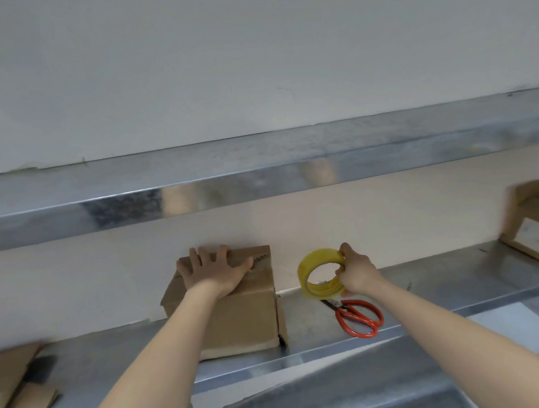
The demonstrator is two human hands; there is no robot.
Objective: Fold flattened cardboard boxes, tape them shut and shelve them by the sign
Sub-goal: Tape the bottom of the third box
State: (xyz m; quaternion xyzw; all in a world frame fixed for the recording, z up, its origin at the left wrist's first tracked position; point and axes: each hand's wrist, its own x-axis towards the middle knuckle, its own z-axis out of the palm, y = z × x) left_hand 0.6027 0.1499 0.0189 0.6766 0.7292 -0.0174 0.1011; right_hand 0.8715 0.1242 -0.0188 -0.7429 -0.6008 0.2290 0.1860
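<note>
Scissors [340, 308] beside your right hand [359, 275], gripping tape roll [304, 274]; left hand [215, 273] fingers spread on box [237, 319]; cardboard [515, 217] right, cut off, blurred.

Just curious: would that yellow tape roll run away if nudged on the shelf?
Likely, if on edge: the tape is a round ring and the shelf looks smooth metal. Probably light too, since the right hand holds it by one side.

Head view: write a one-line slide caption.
Left hand presses a cardboard box on a metal shelf; right hand grips a yellow tape roll near red scissors.
</note>
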